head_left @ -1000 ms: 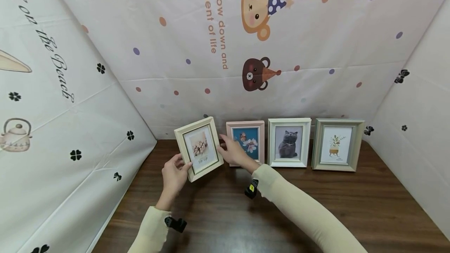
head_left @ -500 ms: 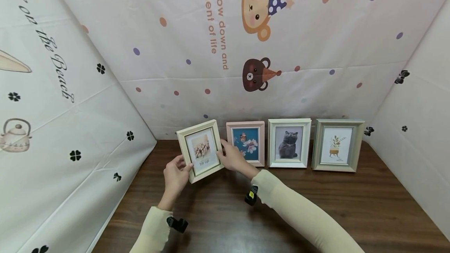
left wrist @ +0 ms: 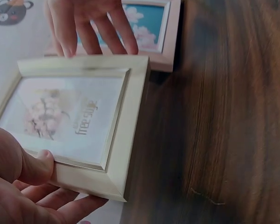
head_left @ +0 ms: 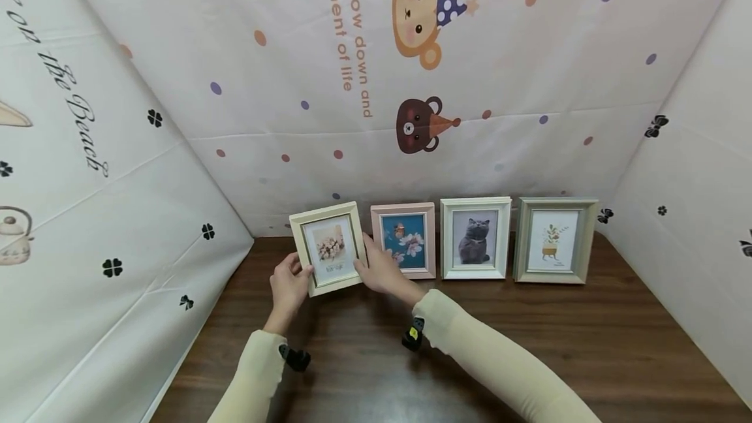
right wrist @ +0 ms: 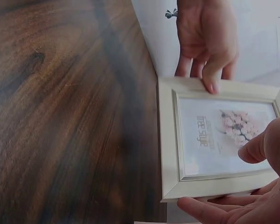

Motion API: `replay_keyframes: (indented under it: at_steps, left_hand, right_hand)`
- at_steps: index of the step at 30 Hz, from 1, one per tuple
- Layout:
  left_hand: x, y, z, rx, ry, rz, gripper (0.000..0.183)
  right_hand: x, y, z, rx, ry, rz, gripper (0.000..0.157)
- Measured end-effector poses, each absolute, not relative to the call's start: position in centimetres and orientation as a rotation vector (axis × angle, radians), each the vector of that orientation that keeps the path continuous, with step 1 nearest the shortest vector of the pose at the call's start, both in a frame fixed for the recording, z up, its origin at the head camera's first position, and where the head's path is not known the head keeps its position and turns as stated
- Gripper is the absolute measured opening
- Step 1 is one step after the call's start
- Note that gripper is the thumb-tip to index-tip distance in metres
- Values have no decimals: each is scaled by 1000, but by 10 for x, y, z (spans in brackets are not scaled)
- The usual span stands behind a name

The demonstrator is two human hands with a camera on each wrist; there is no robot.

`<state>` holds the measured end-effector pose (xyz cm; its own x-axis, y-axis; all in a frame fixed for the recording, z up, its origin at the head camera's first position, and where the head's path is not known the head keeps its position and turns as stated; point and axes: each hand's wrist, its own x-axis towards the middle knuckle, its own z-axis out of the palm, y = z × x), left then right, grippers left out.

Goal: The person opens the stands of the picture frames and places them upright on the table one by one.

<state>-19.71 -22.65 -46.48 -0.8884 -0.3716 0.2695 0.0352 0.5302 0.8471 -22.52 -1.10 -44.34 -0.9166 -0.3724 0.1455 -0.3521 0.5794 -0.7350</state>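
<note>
Both hands hold a cream photo frame (head_left: 297, 240) with a picture of pink flowers, leaning a little to the left. My left hand (head_left: 290, 284) grips its left side near the lower corner. In the left wrist view the left thumb (left wrist: 39, 168) lies on the front border, with the other fingers behind. My right hand (head_left: 383, 269) holds the opposite side; the right wrist view shows that thumb (right wrist: 254, 149) over the glass and fingers under the edge. Just to the right stands a pink photo frame (head_left: 431, 240) with a blossom picture, partly covered by the right hand.
Farther right, a white frame (head_left: 445, 240) with a grey cat picture and a grey-green frame (head_left: 587, 240) with a plant picture stand in the row. They stand on a dark wooden table (head_left: 364, 377). Printed white cloth (head_left: 282, 123) rises behind and at both sides.
The cream frame has turned more upright, and its lower edge has shifted back toward the cloth. My right hand has slid lower along its side. The whole head view has shifted slightly.
</note>
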Motion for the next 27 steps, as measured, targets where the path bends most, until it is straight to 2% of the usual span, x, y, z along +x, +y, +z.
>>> replay_keyframes:
  at_steps: [12,18,27]
  left_hand:
    - [-227,-237,-472,282,-2398,-1377,34]
    - [-233,-235,-477,301,-2382,-1399,35]
    - [-242,-232,-488,330,-2374,-1422,35]
  right_hand:
    - [-223,-17,-448,-604,2726,-1318,75]
    - [-223,-23,-456,-568,2752,-1351,75]
    - [-223,-37,-472,-458,2710,-1399,84]
